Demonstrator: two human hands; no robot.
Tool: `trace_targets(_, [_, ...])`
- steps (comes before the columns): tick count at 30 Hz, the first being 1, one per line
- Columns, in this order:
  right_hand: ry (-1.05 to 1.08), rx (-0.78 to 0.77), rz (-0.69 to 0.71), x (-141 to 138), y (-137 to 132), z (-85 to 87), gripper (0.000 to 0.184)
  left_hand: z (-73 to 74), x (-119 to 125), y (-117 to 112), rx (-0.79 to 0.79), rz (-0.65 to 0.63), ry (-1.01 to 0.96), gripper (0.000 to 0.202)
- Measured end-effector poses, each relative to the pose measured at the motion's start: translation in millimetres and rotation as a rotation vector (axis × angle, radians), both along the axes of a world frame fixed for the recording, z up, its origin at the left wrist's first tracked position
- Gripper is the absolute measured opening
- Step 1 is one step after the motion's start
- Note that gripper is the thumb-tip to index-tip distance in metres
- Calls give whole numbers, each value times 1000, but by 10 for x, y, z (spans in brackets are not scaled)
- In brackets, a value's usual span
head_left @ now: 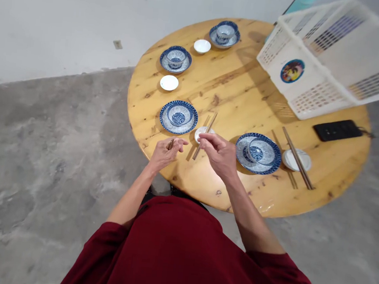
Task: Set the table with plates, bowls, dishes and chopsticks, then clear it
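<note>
My left hand (167,153) is closed around a bundle of brown chopsticks (170,144); only their ends show above the fingers. With bent fingers, my right hand (219,155) pinches another pair of chopsticks (212,121), which lies slanted over a small white dish (198,135). The fingers partly cover both the dish and the pair. Just beyond my left hand, a clear patterned bowl (179,113) sits on a blue-and-white plate (164,121). Right of my right hand is a similar plate (275,162) with a bowl (258,151) on it.
At the right, chopsticks (296,155) lie across a white dish (303,161). A black phone (337,130) and a large white plastic basket (315,69) stand beyond. More plates with bowls (176,57) and white dishes (169,83) line the far left of the round wooden table (227,92).
</note>
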State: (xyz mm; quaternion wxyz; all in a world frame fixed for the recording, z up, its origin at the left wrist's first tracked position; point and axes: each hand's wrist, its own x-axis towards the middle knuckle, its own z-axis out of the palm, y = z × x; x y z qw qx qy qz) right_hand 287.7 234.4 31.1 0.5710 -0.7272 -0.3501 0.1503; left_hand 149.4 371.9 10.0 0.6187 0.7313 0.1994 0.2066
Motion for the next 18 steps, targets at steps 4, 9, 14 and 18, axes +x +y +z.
trace_targets(4, [-224, 115, 265, -185, 209, 264, 22, -2, -46, 68, -11, -60, 4, 59])
trace_targets(9, [-268, 109, 479, -277, 401, 319, 23, -145, -82, 160, 18, -104, -6, 60])
trace_targets(14, [-199, 116, 514, -268, 489, 281, 20, -171, -121, 216, 15, -135, 34, 61])
trace_targets(18, [-111, 108, 456, -304, 524, 289, 21, -76, -135, 225, -29, -135, 72, 65])
